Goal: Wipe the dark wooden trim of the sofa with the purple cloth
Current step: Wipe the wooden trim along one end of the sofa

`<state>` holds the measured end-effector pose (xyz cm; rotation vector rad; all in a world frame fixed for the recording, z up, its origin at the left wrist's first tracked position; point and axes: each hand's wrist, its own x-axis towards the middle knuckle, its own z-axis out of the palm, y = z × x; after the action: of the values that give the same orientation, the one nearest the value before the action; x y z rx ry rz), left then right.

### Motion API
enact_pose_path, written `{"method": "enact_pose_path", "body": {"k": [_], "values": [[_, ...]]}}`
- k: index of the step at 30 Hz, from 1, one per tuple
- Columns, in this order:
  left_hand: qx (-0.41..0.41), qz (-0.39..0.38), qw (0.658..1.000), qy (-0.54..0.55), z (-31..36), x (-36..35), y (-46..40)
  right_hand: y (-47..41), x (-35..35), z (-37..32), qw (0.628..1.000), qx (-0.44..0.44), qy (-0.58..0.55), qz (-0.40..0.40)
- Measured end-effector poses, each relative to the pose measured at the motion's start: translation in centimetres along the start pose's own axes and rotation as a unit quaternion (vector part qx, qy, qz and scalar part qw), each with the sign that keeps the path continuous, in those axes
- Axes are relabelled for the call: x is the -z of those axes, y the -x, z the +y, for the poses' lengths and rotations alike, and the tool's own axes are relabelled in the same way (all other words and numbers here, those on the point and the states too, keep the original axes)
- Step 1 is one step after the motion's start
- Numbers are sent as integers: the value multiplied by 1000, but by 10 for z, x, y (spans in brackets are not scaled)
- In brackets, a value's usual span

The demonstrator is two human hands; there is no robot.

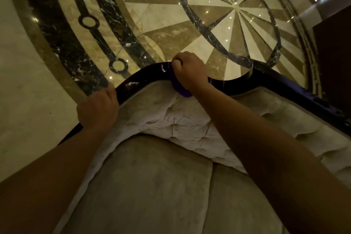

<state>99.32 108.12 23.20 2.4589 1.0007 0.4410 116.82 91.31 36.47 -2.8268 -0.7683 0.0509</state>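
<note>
Purple cloth [182,90] is bunched up under the right hand [189,71], so only a bit of it peeks out below the palm, on the side toward the cushioning. That hand is curled around the cloth and clamped over the dark wooden trim [140,78], right at the top of the curve where the glossy rail bends. The trim runs along the upper edge of the sofa back, sweeping down to the left and then dipping and carrying on toward the right edge of the view. Left hand [98,109] sits further down the same rail on the left, fingers wrapped over the wood and gripping it, no cloth there. Both forearms reach in from the bottom of the view. Just inside the trim is the sofa's tufted back [171,118], pale and velvety with button dimples, and below that the beige seat cushion [152,186], with a seam running down its right part. Behind the sofa is a shiny marble floor [152,15] with a big inlaid starburst circle, dark veined bands and ring shapes, and little light reflections all over it.
</note>
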Motion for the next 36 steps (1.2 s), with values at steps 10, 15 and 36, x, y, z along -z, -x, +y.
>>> {"method": "enact_pose_path", "body": {"k": [10, 15, 36], "values": [[5, 39, 999, 13, -2, -2, -3, 14, 84, 62, 756, 0, 574, -316], [-10, 39, 999, 4, -1, 0, -2, 0, 97, 64, 787, -12, 539, -301], [-20, 62, 998, -26, -3, -5, -5, -13, -27, -62, 997, 59, -18, 38]]}}
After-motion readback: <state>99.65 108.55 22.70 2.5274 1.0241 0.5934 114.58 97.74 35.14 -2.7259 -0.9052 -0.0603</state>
